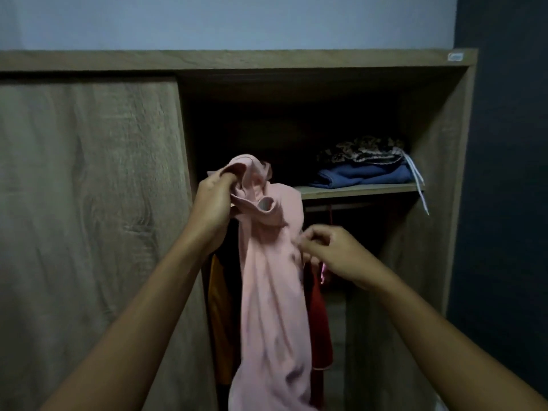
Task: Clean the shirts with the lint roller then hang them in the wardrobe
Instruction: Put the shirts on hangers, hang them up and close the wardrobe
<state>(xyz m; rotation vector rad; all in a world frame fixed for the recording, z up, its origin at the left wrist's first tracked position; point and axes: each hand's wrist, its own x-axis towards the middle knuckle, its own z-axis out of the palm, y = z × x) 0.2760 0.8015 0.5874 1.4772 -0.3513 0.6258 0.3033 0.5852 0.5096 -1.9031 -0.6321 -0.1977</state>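
The shirt (272, 292) is pale pink. Behind it hang an orange garment (219, 315) and a red one (318, 327). On the shelf (370, 188) (light wood grain, like the wardrobe (89, 203)) lie folded blue cloth (364, 175) and a brown-patterned piece (361, 151) with white cords (418, 185).

We see a pale wall (222, 19) across the top of the frame. Down the right edge there is a dark blue wall (504, 173). A brown wooden wardrobe (296, 59) fills the middle. Its door (89, 203) covers the left side. The right side is open and dark inside, with a shelf (355, 189) at the upper right. The light is dim.
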